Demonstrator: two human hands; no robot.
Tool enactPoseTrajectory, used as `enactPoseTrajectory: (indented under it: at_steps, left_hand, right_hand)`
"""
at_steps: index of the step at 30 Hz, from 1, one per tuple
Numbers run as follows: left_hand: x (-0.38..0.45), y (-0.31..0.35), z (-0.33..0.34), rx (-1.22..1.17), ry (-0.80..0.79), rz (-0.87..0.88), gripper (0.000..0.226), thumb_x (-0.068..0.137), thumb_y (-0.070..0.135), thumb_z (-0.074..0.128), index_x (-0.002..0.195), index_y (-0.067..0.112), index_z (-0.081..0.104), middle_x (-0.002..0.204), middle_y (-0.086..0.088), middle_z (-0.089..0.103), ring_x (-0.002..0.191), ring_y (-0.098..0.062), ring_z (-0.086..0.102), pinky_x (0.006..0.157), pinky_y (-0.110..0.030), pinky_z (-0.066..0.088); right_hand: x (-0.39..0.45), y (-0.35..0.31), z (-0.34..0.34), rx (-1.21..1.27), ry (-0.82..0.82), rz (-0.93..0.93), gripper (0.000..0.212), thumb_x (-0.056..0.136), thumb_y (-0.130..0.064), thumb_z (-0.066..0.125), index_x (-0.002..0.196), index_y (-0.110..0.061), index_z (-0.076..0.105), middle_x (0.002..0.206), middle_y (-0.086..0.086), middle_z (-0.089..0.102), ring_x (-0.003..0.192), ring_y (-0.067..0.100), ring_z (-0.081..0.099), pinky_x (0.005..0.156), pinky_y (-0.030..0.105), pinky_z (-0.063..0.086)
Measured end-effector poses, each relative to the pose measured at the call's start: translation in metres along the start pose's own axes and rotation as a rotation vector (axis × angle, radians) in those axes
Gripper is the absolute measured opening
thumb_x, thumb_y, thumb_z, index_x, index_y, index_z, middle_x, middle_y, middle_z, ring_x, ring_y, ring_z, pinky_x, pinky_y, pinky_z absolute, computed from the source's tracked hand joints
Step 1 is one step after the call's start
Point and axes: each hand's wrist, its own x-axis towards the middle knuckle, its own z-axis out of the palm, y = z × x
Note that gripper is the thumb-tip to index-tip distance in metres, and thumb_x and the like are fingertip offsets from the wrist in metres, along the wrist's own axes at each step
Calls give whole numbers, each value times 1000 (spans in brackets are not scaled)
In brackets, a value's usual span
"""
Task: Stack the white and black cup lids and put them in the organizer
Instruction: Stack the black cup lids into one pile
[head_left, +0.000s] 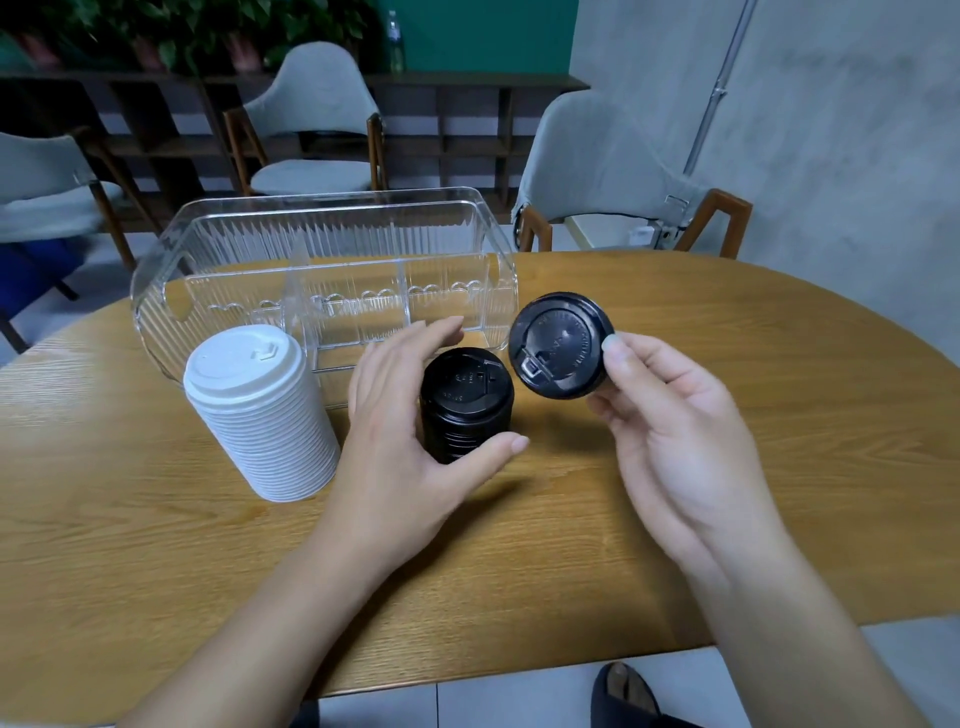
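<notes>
On the round wooden table (156, 571), over at about nine o'clock, stands a tall stack of white plastic cup lids (260, 410), all piled up neatly. Behind it, near eleven and twelve o'clock, sits a big clear plastic organizer box with ribbed walls (322, 228). It has thin walls inside that split it into parts, and I can see no lids in any of them. In the middle of the table is a shorter stack of black plastic cup lids (465, 402). The person's left hand (405, 441) curls loosely around this black stack, thumb near the front and fingers at the back, but I cannot tell if it really squeezes it or only steadies it. At about two o'clock the right hand (670, 431) pinches one single black lid (561, 353) by its edge, lifted above the table and tilted so its top faces us, just beside the black stack. So the white pile looks done, I think. The black pile seems to need this lid on top. After that, both piles must go into the clear box, so that part is all left to do.
</notes>
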Motion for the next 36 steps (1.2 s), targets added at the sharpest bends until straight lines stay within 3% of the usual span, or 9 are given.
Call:
enactPoseTrajectory:
  at_steps: [3,6,9,17,22,24,27,31,36]
  left_hand:
    - [0,3,-1,14,14,75,98,80,62,91,161,25,51,159,18,54,164,-15,37,132,-67,25]
    - [-2,7,0,-10,26,97,98,79,67,89,161,26,52,159,25,51,163,-14,37,132,-67,27]
    - [-2,7,3,-22,33,80,94,79,65,91,158,30,54,156,25,53,159,-16,41,133,-63,26]
    - [1,4,1,-74,77,31,80,84,54,92,152,24,62,148,14,63,147,-26,52,123,-52,43]
    - [-1,8,0,-49,131,50,75,82,56,93,146,31,61,142,31,57,141,-21,54,120,-37,43]
    - [-1,9,1,-48,153,36,76,81,61,92,142,29,61,137,29,57,135,-21,55,115,-32,44]
    - [-3,11,4,-34,152,28,81,78,66,93,139,24,60,131,14,60,129,-24,55,111,-44,47]
    - [-4,10,4,-19,110,84,89,75,68,95,146,34,52,134,19,57,130,-24,54,113,-52,47]
    - [-1,7,-1,-40,8,145,101,81,54,98,164,18,53,151,4,58,147,-24,49,125,-55,39]
  right_hand:
    - [-2,4,6,104,-47,63,38,105,-22,67,129,9,69,136,30,71,116,31,65,121,60,43]
    - [-4,8,13,161,-82,116,44,104,-22,68,132,12,63,139,32,68,117,33,64,124,61,41]
    - [-5,12,18,203,-84,158,44,103,-19,69,133,12,63,139,33,67,118,34,65,123,59,43]
    - [-9,12,27,115,-67,124,34,105,-15,65,126,11,68,129,40,68,107,36,64,107,51,50]
    - [-15,7,32,37,-89,50,34,102,-16,72,132,-1,71,119,22,80,108,29,77,101,38,60]
    - [-19,4,37,35,-108,24,37,95,-11,77,132,-5,71,115,19,82,106,29,80,94,33,63]
    - [-22,5,41,-8,-113,-21,36,98,-5,76,133,-7,70,113,16,83,106,28,81,89,30,64]
    - [-21,3,38,-80,-130,-49,29,110,-6,62,137,-10,72,121,8,83,117,21,78,96,26,61]
    - [-17,-1,32,-150,-151,-43,29,113,-9,56,135,-13,74,122,2,83,120,16,77,105,30,59]
